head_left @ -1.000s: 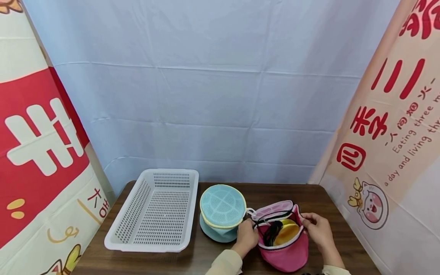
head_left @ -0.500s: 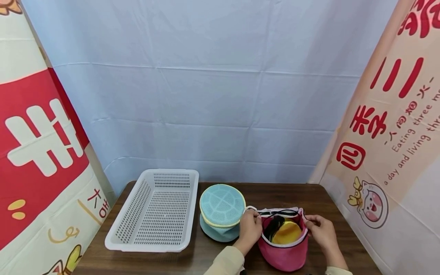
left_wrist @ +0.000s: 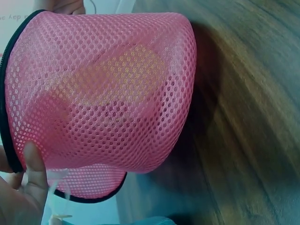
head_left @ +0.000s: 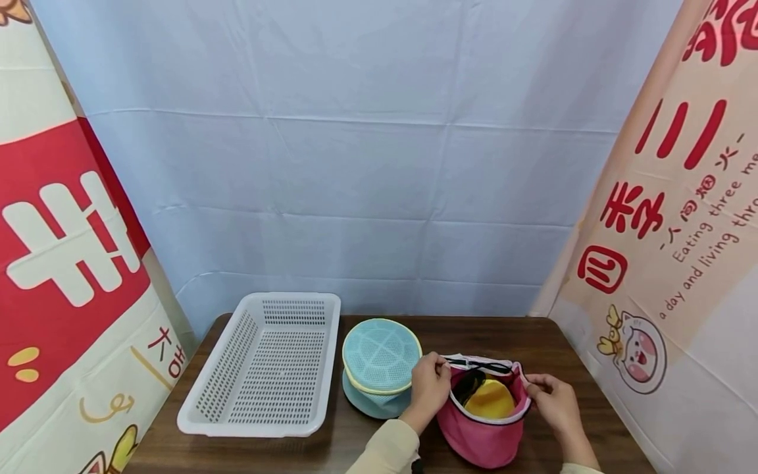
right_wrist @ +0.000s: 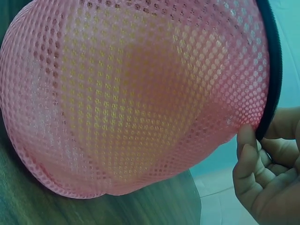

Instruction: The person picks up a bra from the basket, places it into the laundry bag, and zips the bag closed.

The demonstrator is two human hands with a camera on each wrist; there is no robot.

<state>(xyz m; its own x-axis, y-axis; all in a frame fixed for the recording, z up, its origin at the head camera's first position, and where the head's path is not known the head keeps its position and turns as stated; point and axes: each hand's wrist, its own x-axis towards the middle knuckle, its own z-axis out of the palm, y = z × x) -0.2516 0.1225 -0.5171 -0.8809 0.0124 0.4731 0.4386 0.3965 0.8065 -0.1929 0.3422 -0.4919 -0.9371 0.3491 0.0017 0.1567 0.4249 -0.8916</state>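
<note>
A pink mesh laundry bag (head_left: 482, 440) stands upright at the front right of the table, its top unzipped and its black-edged rim held wide. My left hand (head_left: 429, 385) pinches the rim at the left side, thumb on the mesh in the left wrist view. Opposite it, my right hand (head_left: 555, 401) pinches the rim between thumb and fingers. Inside lie a yellow cloth-like item (head_left: 491, 399) and something black (head_left: 470, 384); the yellow also shows through the mesh (left_wrist: 112, 77). The bag's lid hangs back behind the opening, mostly hidden in the head view.
A blue mesh laundry bag (head_left: 381, 355) with yellow trim stands just left of my left hand. Further left sits a white perforated plastic basket (head_left: 337, 342). Cloth hangs behind the dark wooden table (head_left: 491, 330) and along both sides.
The lid has dropped back behind the pink bag, and the rim is now level and rounder. Both hands keep their pinch; the yellow item sits deeper and the bag has shifted slightly left.
</note>
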